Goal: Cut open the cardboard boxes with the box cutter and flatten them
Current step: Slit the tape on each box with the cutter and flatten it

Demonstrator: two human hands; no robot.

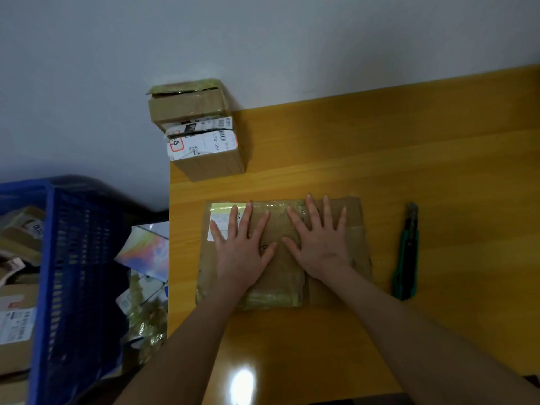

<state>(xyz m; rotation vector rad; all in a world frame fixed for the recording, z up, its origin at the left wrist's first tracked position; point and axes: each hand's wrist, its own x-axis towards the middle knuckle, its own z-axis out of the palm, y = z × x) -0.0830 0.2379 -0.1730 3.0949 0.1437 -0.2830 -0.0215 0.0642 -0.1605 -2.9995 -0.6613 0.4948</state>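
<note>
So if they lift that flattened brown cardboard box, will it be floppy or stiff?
Probably light and fairly stiff: the flattened brown cardboard box lies as thin layers under the left hand and right hand. Its folds may spring up once released. The glossy tape could feel slippery.

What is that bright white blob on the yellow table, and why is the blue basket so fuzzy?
Head view: the blob is light glaring off the glossy yellow wooden table; head view: the blue plastic basket sits at the dim left edge of the wide-angle picture, where detail smears.
</note>
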